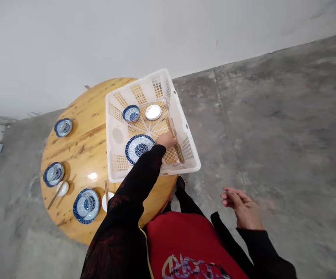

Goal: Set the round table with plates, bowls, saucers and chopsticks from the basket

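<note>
My left hand (167, 140) reaches down into a white plastic basket (152, 173), its fingers closed on wooden chopsticks (179, 152) along the right wall. Some of the fingertips are hard to make out. Just left of that hand, a blue-and-white plate (136, 148) lies on the basket floor. Farther back in the basket are a blue-and-white bowl (131, 113) and a small white dish (153, 112). My right hand (243, 207) hangs over the floor at the right, holding nothing, with its fingers loosely curled.
The basket stands on a round wooden table (89, 116), overhanging its right edge. Blue-and-white place settings (85, 206) line the table's left and front, some with chopsticks (58, 195) and white cups (63, 188). A white wall (156, 35) rises behind; grey concrete floor (272, 116) lies right.
</note>
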A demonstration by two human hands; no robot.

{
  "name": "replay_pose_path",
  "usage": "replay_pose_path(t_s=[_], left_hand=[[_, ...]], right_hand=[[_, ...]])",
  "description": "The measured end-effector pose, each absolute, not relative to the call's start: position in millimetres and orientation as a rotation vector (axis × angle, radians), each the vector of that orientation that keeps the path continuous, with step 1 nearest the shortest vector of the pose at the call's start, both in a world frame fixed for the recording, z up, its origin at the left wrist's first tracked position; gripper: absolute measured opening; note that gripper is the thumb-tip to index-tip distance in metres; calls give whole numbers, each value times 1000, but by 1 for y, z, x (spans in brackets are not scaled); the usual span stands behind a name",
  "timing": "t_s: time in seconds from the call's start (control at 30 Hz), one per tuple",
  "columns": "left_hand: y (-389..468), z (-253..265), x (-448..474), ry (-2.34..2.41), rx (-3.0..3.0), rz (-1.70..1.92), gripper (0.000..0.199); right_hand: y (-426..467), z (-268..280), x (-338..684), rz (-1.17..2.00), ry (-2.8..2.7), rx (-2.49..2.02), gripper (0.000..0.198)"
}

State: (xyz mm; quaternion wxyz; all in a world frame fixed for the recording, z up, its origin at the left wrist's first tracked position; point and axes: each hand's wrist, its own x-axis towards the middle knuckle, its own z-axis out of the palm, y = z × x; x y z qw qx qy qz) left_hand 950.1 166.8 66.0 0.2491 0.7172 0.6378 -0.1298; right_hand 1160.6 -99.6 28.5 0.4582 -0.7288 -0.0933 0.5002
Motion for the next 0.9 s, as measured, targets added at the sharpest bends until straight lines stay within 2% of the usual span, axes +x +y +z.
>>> replay_pose_path(t_s=[0.5, 0.9], left_hand=[[178, 36, 955, 1724, 1890, -327, 39], [176, 35, 959, 1805, 1909, -347, 35]], right_hand=[[-108, 30, 1151, 1231, -199, -1823, 65], [-119, 20, 1140, 1299, -185, -1789, 62]])
